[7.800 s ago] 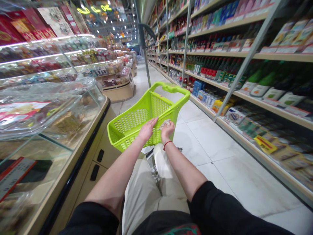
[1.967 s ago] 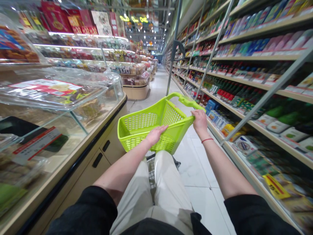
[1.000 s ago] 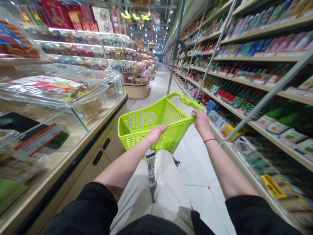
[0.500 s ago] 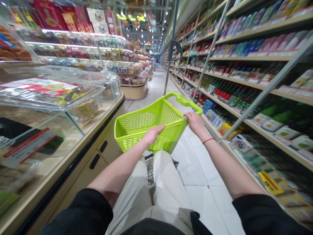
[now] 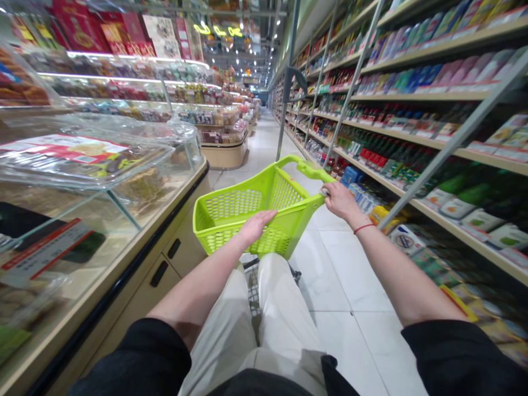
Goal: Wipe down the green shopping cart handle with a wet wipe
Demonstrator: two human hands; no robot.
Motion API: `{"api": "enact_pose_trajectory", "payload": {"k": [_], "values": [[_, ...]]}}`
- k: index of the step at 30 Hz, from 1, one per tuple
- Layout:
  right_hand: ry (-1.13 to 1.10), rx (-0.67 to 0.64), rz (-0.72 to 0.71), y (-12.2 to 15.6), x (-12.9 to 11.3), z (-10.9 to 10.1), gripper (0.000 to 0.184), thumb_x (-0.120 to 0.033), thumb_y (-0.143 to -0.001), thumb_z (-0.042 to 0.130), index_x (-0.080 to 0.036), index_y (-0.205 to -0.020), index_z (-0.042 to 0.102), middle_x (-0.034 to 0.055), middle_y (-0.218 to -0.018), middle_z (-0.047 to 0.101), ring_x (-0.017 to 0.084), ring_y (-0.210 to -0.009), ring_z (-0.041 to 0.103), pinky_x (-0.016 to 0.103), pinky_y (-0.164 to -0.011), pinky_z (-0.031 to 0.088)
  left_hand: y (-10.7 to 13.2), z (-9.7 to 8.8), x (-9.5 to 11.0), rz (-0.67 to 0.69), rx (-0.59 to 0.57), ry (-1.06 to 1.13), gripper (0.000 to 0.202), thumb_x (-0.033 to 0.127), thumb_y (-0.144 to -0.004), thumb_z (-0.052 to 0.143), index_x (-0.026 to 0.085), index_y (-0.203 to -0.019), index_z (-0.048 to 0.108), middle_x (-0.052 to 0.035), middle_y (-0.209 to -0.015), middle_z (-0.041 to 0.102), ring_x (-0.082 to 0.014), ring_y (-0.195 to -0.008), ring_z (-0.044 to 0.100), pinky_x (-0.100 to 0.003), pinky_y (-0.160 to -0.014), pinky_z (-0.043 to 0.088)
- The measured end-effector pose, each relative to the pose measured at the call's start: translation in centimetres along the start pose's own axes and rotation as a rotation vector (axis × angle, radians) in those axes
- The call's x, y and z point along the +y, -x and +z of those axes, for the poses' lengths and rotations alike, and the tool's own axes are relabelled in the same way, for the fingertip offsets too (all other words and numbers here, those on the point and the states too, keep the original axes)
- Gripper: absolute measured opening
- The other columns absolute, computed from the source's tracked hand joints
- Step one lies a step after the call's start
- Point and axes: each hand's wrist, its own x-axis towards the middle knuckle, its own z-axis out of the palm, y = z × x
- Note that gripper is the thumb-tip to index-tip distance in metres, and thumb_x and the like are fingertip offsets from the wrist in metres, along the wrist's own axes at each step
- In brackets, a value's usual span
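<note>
In front of my legs stands a bright green shopping cart [image 5: 289,225] with perforated basket walls and a raised handle on its right side. No goods show inside the part of the basket I can see. My left hand [image 5: 256,226] lies on the near rim, fingers stretched out together and pointing right. At the right end of the handle, my right hand [image 5: 340,199] is closed round the green bar; a thin red band circles that wrist. Part of the cart's wire frame and a dark wheel [image 5: 295,275] show below, mostly hidden by my trousers.
Along the left runs a glass-topped display counter [image 5: 193,175] with packaged food. Tall shelves of bottles and packets [image 5: 412,140] line the right, behind slanting grey metal bars [image 5: 457,146]. A tiled aisle [image 5: 264,135] leads ahead, past a rounded display stand [image 5: 225,155] on the left.
My right hand has moved a little to the right and is now at the handle's end. The left hand stays on the rim, and the cart has hardly moved.
</note>
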Motion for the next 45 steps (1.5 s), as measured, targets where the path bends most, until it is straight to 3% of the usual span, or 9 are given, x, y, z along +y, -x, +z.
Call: {"api": "enact_pose_trajectory", "payload": {"k": [6,12,17,20,26,33,41,43,45], "values": [[0.027,0.012,-0.047,1.0,-1.2,-0.3,0.039,-0.009,-0.07,0.048,-0.016,-0.107,0.059,0.0132,-0.1,0.059,0.029,-0.099,0.052,0.041,-0.09,0.044,0.5,-0.7,-0.3,-0.007,0.01,-0.121,0.075,-0.005,-0.078,0.035,0.017,-0.149,0.041,-0.0086,-0.153,0.046,-0.0168,-0.143,0.04,-0.038,-0.121,0.029],[0.03,-0.002,-0.056,0.7,-2.1,0.4,0.05,-0.003,-0.065,0.048,-0.013,-0.112,0.06,0.0141,-0.102,0.057,0.028,-0.1,0.05,0.041,-0.092,0.042,1.0,-1.4,0.0,-0.075,0.036,-0.298,0.075,-0.004,-0.078,0.04,0.02,-0.149,0.04,-0.0101,-0.151,0.049,-0.0215,-0.143,0.039,-0.043,-0.12,0.028],[0.03,-0.004,-0.052,0.3,-3.7,0.5,0.051,-0.002,-0.066,0.047,-0.013,-0.114,0.06,0.014,-0.102,0.058,0.028,-0.1,0.05,0.04,-0.091,0.041,1.2,-1.2,0.0,-0.154,0.058,-0.388,0.071,-0.001,-0.08,0.04,0.011,-0.15,0.037,-0.017,-0.151,0.047,-0.0266,-0.142,0.041,-0.041,-0.115,0.033],[0.008,-0.002,-0.039,0.2,-4.5,0.3,0.049,-0.002,-0.067,0.046,-0.014,-0.113,0.06,0.0135,-0.103,0.059,0.028,-0.099,0.051,0.041,-0.089,0.041,1.4,-1.1,-0.1,-0.183,0.081,-0.405,0.071,0.0,-0.08,0.043,0.012,-0.15,0.037,-0.0169,-0.151,0.046,-0.0277,-0.142,0.04,-0.042,-0.116,0.032],[-0.021,-0.05,-0.083,0.3,-3.5,-0.5,0.048,-0.002,-0.073,0.047,-0.016,-0.118,0.06,0.0124,-0.105,0.063,0.027,-0.1,0.054,0.04,-0.091,0.04,1.5,-0.2,-0.3,-0.24,0.137,-0.361,0.078,0.004,-0.076,0.049,0.014,-0.152,0.031,-0.0161,-0.154,0.042,-0.0287,-0.144,0.037,-0.042,-0.117,0.03],[-0.077,-0.005,-0.055,0.4,-3.1,0.4,0.042,-0.006,-0.078,0.047,-0.014,-0.117,0.059,0.0131,-0.104,0.063,0.029,-0.102,0.054,0.04,-0.093,0.042,0.8,0.7,-0.5,-0.296,0.128,-0.32,0.083,-0.001,-0.073,0.045,0.008,-0.153,0.024,-0.0181,-0.158,0.034,-0.0288,-0.149,0.026,-0.041,-0.116,0.033],[-0.044,0.012,-0.046,0.1,-7.1,0.1,0.038,-0.011,-0.084,0.047,-0.018,-0.119,0.06,0.0116,-0.102,0.064,0.028,-0.1,0.054,0.04,-0.093,0.036,0.7,-0.3,-1.7,-0.368,0.139,-0.297,0.087,0.001,-0.069,0.051,0.002,-0.151,0.021,-0.0257,-0.158,0.029,-0.0342,-0.15,0.02,-0.046,-0.119,0.029],[-0.032,0.012,-0.027,-0.1,-8.4,0.1,0.038,-0.009,-0.085,0.045,-0.019,-0.118,0.06,0.0113,-0.101,0.064,0.027,-0.099,0.053,0.039,-0.092,0.034,0.4,-0.7,-1.3,-0.374,0.144,-0.284,0.086,0.002,-0.069,0.053,0.0,-0.15,0.022,-0.028,-0.158,0.028,-0.0361,-0.15,0.02,-0.047,-0.119,0.028],[-0.03,0.025,-0.005,-0.2,-9.4,0.2,0.039,-0.007,-0.084,0.044,-0.02,-0.117,0.061,0.011,-0.1,0.065,0.026,-0.097,0.053,0.039,-0.091,0.032,0.0,-0.9,0.0,-0.297,0.171,-0.257,0.084,0.004,-0.071,0.053,0.0,-0.15,0.022,-0.0277,-0.158,0.026,-0.0356,-0.15,0.019,-0.047,-0.121,0.026]]}}
